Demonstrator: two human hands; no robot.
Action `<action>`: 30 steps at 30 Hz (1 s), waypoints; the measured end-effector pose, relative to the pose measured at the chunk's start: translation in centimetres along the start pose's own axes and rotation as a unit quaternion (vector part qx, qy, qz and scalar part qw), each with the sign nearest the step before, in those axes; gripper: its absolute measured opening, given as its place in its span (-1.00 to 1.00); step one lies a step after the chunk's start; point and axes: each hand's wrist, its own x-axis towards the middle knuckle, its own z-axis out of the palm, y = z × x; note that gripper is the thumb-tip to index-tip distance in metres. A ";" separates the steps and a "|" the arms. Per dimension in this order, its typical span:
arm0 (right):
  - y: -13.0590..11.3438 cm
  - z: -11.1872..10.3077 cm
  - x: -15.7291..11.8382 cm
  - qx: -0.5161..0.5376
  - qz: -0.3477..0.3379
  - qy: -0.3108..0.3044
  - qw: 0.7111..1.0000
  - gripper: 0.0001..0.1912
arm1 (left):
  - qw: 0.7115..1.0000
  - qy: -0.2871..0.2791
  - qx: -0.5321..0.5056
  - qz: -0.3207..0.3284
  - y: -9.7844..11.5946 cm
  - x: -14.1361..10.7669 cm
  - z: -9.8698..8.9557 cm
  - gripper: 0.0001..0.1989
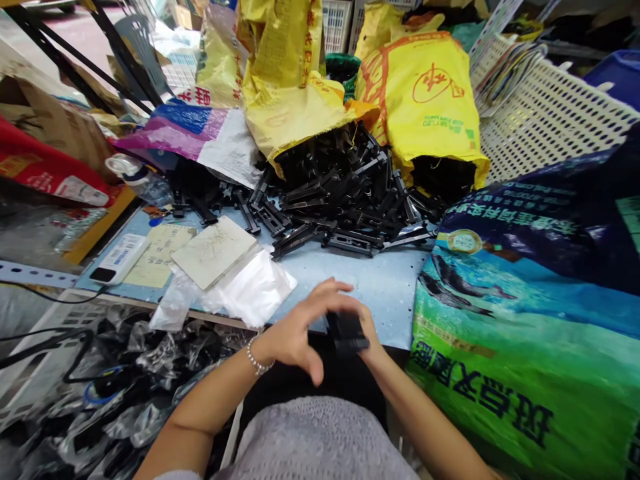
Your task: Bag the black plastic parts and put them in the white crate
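My right hand (371,328) is wrapped round dark black plastic parts (346,332) in front of my body, and most of its fingers are hidden behind them. It is blurred there, so I cannot tell how many parts it holds. My left hand (311,321), with a beaded bracelet at the wrist, arches over the parts with the thumb hanging well apart from the fingers. Beyond both hands, a heap of long slotted black plastic parts (345,193) spills onto the blue tabletop (380,283) from open sacks.
Yellow sacks (425,100) stand behind the heap. A green and blue printed sack (525,333) fills the right. On the left lie a cream board (215,250), clear plastic bags (255,287) and a white power strip (120,259). Below, bagged black items (145,393) fill a crate.
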 end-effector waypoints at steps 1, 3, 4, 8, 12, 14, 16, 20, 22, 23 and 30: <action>-0.4 -0.8 0.7 0.004 0.012 0.013 1.000 -0.53 | 0.997 -0.062 0.041 0.002 -0.7 -0.6 0.7 -0.08; -1.5 -2.6 1.8 -0.022 -0.015 0.057 0.998 -0.54 | 0.992 -0.114 0.055 -0.011 -2.9 -1.5 1.8 -0.22; -2.2 -3.4 2.1 -0.053 -0.057 0.078 0.994 -0.56 | 0.996 -0.088 0.022 -0.026 -4.2 -1.8 2.1 -0.24; -4.1 -3.5 1.1 -0.226 -0.325 0.052 0.917 -0.70 | 0.965 0.058 -0.222 -0.124 -7.2 -0.8 0.9 -0.04; -2.7 0.3 -1.5 -0.250 -0.427 -0.039 0.868 -0.75 | 0.946 0.064 -0.259 -0.184 -5.3 1.6 -1.8 -0.27; -1.4 1.5 -2.2 -0.194 -0.360 -0.074 0.910 -0.72 | 0.960 0.107 -0.192 -0.171 -3.9 2.3 -2.3 -0.47; -0.5 1.3 -2.1 -0.127 -0.245 -0.123 0.953 -0.67 | 0.968 0.162 -0.130 -0.138 -3.3 2.4 -2.2 -0.52; -0.8 -1.7 0.0 -0.014 -0.089 -0.094 0.991 -0.54 | 0.978 0.170 -0.074 -0.099 -3.9 1.5 -0.8 -0.47; -1.4 -2.8 1.0 -0.036 -0.088 -0.058 0.994 -0.55 | 0.980 0.152 -0.068 -0.105 -4.6 1.1 0.0 -0.47; -1.7 -3.1 1.5 -0.073 -0.102 -0.051 0.991 -0.57 | 0.980 0.149 -0.073 -0.112 -5.0 1.0 0.3 -0.49; -0.5 -5.0 7.4 -0.350 -0.191 0.010 0.917 -0.50 | 0.966 0.204 0.100 -0.122 -9.9 2.9 1.3 -0.42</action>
